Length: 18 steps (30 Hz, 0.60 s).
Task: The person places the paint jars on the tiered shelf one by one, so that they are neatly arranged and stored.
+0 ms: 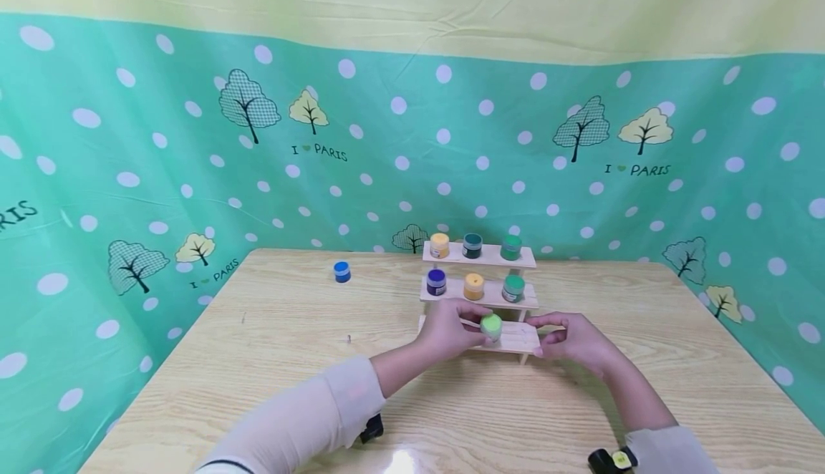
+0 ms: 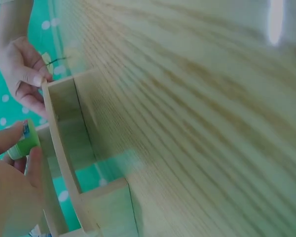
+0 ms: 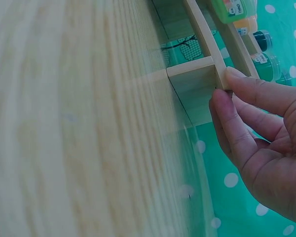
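Note:
My left hand pinches a small light-green paint jar between thumb and fingers, at the lowest tier of a three-tier wooden display rack. In the left wrist view the green jar is tilted within the fingers. Whether its base touches the tier is hard to tell. With thumb and fingers, my right hand grips the right end of that lowest tier; the right wrist view shows the thumb on top of the board and fingers under it.
The middle tier carries purple, orange and green jars. Light-orange, dark teal and green jars stand on the top tier. A blue jar sits alone at the table's back left. Behind hangs a dotted curtain.

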Each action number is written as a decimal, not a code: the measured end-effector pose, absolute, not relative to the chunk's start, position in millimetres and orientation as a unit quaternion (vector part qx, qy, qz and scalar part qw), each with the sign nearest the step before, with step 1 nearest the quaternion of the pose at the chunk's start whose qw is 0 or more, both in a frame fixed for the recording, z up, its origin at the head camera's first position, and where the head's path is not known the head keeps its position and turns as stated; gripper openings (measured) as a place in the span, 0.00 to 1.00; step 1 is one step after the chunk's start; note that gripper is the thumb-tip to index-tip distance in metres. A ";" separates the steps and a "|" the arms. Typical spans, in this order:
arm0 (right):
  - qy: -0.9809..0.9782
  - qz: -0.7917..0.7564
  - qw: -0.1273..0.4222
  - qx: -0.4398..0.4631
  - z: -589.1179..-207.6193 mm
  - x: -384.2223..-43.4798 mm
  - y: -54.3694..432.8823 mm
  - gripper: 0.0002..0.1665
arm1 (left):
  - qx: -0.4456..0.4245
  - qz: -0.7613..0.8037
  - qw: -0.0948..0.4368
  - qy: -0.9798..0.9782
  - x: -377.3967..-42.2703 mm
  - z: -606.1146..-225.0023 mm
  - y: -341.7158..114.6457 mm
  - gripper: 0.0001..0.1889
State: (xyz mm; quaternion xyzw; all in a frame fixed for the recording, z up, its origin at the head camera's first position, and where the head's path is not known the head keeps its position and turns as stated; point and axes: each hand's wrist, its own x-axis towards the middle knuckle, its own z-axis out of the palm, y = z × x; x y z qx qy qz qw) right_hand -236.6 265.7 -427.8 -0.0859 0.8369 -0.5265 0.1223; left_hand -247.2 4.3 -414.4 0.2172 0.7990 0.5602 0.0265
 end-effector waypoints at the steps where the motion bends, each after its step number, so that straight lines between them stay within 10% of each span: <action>1: 0.837 -0.527 0.122 -0.087 -427.7 -236.5 265.8 0.35 | 0.216 0.560 0.025 0.800 -247.6 -415.7 5.5 0.19; 18: 0.837 -0.527 0.120 -0.087 -428.2 -236.8 265.7 0.35 | 0.234 0.513 -0.007 0.826 -247.9 -425.8 11.5 0.19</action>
